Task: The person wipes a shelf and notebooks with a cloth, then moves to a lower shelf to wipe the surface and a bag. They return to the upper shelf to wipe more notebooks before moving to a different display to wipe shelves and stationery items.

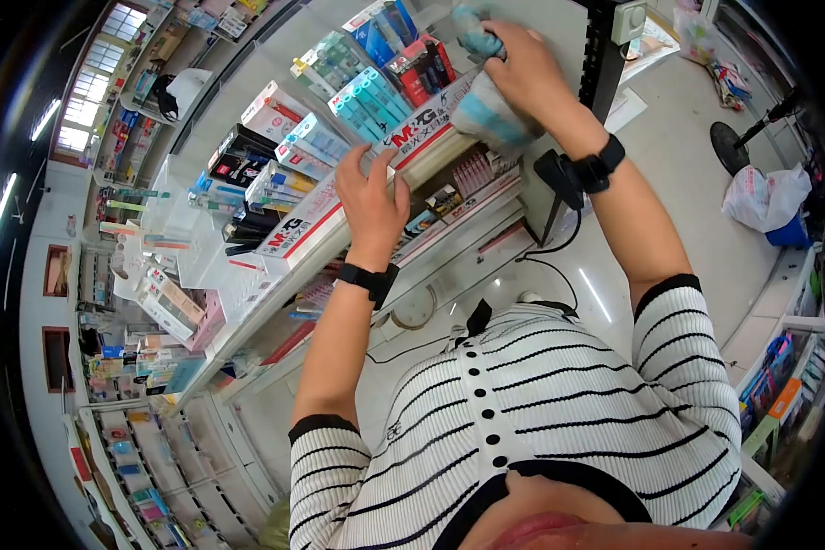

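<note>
My right hand (pixel 527 73) is closed on a bluish-grey cloth (pixel 497 115), which bunches above the fingers and hangs below over the right end of the shelf. My left hand (pixel 372 197) has its fingers apart, with the fingertips at the white and red label strip (pixel 307 220) along the shelf's front edge. Behind that strip stand boxes of pens: a light-blue box (pixel 369 105), a red box with black pens (pixel 422 69), a blue box (pixel 380 35) and a black box (pixel 240 151). No object shows in my left hand.
Below is a lower shelf with more boxed goods (pixel 472 179). A black cable (pixel 559 261) hangs near my right wrist. On the floor at right are a black round stand base (pixel 729 148) and a white plastic bag (pixel 768 197). Stocked shelves (pixel 147 458) line the left.
</note>
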A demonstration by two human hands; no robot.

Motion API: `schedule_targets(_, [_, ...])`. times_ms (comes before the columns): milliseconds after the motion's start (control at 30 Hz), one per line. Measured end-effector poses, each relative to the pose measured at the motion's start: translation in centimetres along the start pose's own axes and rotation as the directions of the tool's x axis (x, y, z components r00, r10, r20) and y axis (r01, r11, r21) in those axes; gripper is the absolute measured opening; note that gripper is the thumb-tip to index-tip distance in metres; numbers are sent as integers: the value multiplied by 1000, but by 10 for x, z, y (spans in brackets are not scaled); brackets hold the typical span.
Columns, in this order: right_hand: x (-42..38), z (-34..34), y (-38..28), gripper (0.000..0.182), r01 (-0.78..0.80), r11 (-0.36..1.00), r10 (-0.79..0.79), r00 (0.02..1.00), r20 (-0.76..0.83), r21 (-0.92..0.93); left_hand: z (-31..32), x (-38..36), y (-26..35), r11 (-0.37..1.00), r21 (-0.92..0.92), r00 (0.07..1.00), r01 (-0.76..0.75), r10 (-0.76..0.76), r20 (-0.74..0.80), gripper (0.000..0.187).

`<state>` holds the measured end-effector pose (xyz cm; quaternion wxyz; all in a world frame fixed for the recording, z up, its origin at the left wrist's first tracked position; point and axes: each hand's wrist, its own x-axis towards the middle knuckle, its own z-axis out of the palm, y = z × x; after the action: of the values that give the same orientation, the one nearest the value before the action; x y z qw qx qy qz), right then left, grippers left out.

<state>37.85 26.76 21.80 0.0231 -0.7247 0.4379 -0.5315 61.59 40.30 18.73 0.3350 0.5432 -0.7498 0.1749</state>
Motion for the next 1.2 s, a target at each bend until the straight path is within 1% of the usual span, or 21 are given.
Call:
schedule_targets(100, [7, -18, -18, 39, 14, 998, -12, 1000, -22, 60, -8, 13, 6, 999, 18, 997, -49, 50, -60, 37])
schedule_targets(233, [17, -37, -46, 40, -5, 1000, 7, 999, -42, 30, -21, 34, 8, 993, 60, 989, -106, 111, -102, 40])
schedule_targets(300, [19, -43, -54, 46, -38, 999, 34, 993, 116, 33, -23, 41, 5, 989, 71, 984, -132, 139, -109, 47])
schedule_targets(333, [20, -41, -54, 46, -36, 999, 32, 992, 119, 35, -25, 44, 5, 989, 73, 985, -128, 136, -110, 47])
schedule_targets(400, [25, -33, -55, 42, 13, 999, -15, 997, 78, 31, -26, 51, 5, 988, 80, 985, -132, 140, -101, 55])
schedule_targets(433, [32, -30, -57, 42, 17, 999, -19, 997, 79, 33, -26, 55, 4, 988, 83, 985, -129, 138, -104, 55])
schedule_targets(500, [54, -25, -65, 35, 134, 991, -134, 991, 8, 23, -23, 64, 1, 985, 66, 983, -162, 167, -79, 64])
schedule_targets(533, [68, -22, -69, 35, 139, 990, -140, 990, 6, 26, -20, 67, -1, 984, 72, 983, -160, 166, -82, 64])
schedule_targets(600, [94, -13, -76, 24, 275, 951, -280, 960, -15, -141, -11, 70, -2, 986, 37, 983, -161, 163, -83, 68])
schedule_targets(633, [104, -5, -78, 24, 280, 950, -285, 959, -16, -138, -8, 70, -1, 987, 41, 983, -158, 161, -86, 68])
schedule_targets(700, [122, 10, -81, 17, 388, 848, -290, 910, 295, -362, -3, 71, 0, 990, 39, 985, -134, 138, -106, 72])
schedule_targets(733, [123, 23, -83, 14, 425, 818, -327, 898, 293, -387, -3, 71, 1, 992, 28, 985, -127, 129, -113, 74])
schedule_targets(833, [133, 40, -93, 13, 455, 773, -324, 882, 342, -441, -3, 73, -1, 992, -40, 989, -119, 115, -98, 78])
schedule_targets(867, [132, 40, -95, 15, 512, 758, -406, 855, 324, -404, -3, 73, -2, 993, -37, 989, -114, 110, -99, 78])
schedule_targets(900, [134, 43, -100, 15, 517, 757, -410, 852, 327, -399, -3, 72, -3, 992, -37, 988, -122, 117, -103, 78])
schedule_targets(967, [137, 51, -112, 15, 452, 810, -257, 846, 468, -373, -3, 72, -4, 991, -35, 987, -126, 122, -108, 78])
schedule_targets(1000, [139, 51, -112, 15, 456, 809, -260, 844, 470, -371, -2, 72, -4, 992, -31, 987, -126, 122, -105, 78])
schedule_targets(1067, [146, 46, -110, 17, 415, 904, -308, 803, 511, -106, -2, 72, -3, 992, -26, 987, -123, 120, -105, 78])
schedule_targets(1100, [149, 41, -113, 17, 417, 903, -311, 801, 511, -104, -3, 72, -3, 992, -22, 987, -126, 123, -102, 77])
schedule_targets(1167, [149, 31, -119, 20, 372, 926, -356, 813, 461, 59, -2, 71, -3, 992, -19, 987, -128, 126, -97, 75])
schedule_targets(1200, [147, 32, -121, 20, 372, 926, -356, 812, 462, 59, -1, 71, -4, 991, -2, 985, -137, 136, -110, 74])
